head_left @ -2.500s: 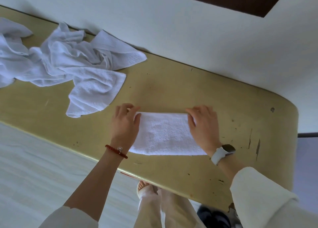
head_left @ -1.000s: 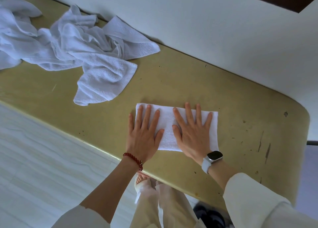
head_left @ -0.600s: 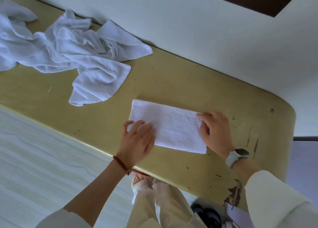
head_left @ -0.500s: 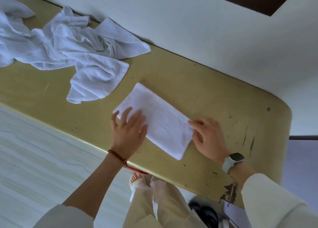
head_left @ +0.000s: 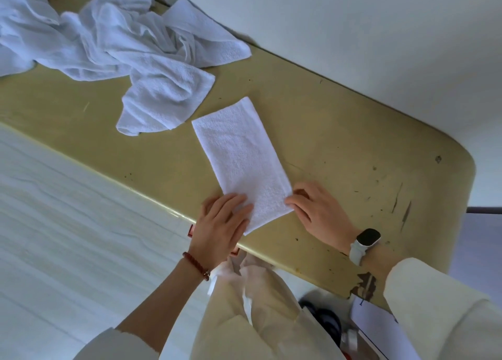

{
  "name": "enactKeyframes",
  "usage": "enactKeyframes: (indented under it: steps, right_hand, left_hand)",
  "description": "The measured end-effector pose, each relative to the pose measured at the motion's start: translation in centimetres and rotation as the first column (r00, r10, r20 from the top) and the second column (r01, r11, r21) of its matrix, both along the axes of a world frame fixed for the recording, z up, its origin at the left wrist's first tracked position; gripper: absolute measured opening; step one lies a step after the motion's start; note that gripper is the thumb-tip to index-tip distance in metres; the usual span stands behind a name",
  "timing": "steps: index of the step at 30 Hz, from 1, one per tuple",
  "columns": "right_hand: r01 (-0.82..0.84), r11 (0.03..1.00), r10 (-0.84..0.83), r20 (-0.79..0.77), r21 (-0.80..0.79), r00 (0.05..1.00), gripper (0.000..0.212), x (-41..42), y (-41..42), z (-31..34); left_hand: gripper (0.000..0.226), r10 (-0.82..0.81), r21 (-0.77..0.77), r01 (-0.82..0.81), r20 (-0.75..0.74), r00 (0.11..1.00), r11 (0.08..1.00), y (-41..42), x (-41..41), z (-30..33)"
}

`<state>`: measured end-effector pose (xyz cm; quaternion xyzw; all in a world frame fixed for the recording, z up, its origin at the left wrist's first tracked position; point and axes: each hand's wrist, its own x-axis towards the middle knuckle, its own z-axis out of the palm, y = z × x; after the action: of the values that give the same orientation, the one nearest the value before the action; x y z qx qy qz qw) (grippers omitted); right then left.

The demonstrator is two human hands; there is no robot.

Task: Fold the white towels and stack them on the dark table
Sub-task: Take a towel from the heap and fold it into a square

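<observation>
The folded towel [head_left: 241, 158] is lying flat on the yellowish table [head_left: 339, 148] as a long strip, running from about 11 o'clock down to 5 o'clock, and its near end is reaching almost to the table edge in front of the person. The left hand [head_left: 221, 225] is resting on the near left corner with the fingers straight and close together. The right hand [head_left: 316, 211] is touching the near right corner; its fingers are bent a little at the towel edge, but I cannot tell if they are pinching the cloth or only pushing against it.

I am judging the towel as light, soft terry cloth that is not keeping any shape by itself. It is not fragile and not slippery, but the layers can slide apart when only one corner is lifted. The best hold, I think, is on both near corners together, pinching all layers, to bring the near end over toward 11 o'clock.

The loose towels [head_left: 122, 47] are lying in a crumpled heap at 10 o'clock, just beside the far end of the strip. The table top is smooth and hard, with scratches and dark marks toward 3 o'clock and chipped paint at its near edge. A white wall [head_left: 366, 34] is running along the far side, and a pale floor [head_left: 68, 237] is showing at 8 o'clock. No dark table is showing.
</observation>
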<state>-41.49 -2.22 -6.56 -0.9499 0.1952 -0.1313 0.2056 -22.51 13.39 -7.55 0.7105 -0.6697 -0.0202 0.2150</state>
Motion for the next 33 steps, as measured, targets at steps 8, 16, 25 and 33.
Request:
enactKeyframes:
  steps: [8, 16, 25, 33]
  right_hand:
    - [-0.191, 0.957, 0.185, -0.050, -0.217, 0.982, 0.029, -0.9, -1.2, -0.7]
    - [-0.161, 0.941, 0.159, -0.031, -0.299, 0.987, 0.021, -0.3, -1.0, -1.0]
    - [-0.174, 0.923, 0.186, 0.002, -0.343, 0.983, 0.008, -0.2, -0.6, -0.4]
    - [-0.168, 0.925, 0.168, -0.031, -0.340, 0.985, 0.006, 0.9, 0.2, -0.6]
  left_hand:
    - [0.012, -0.018, 0.022, 0.018, -0.014, 1.000, 1.000, 0.0, 0.2, 0.1]
    - [0.023, 0.089, -0.064, -0.086, 0.040, 0.995, 0.994, 0.8, -0.8, -0.5]
    - [0.034, 0.181, -0.236, -0.127, 0.224, 0.958, 0.963, 1.1, -0.3, -0.4]
    - [0.013, 0.184, -0.224, -0.133, 0.224, 0.957, 0.965, 2.5, -0.3, 0.1]
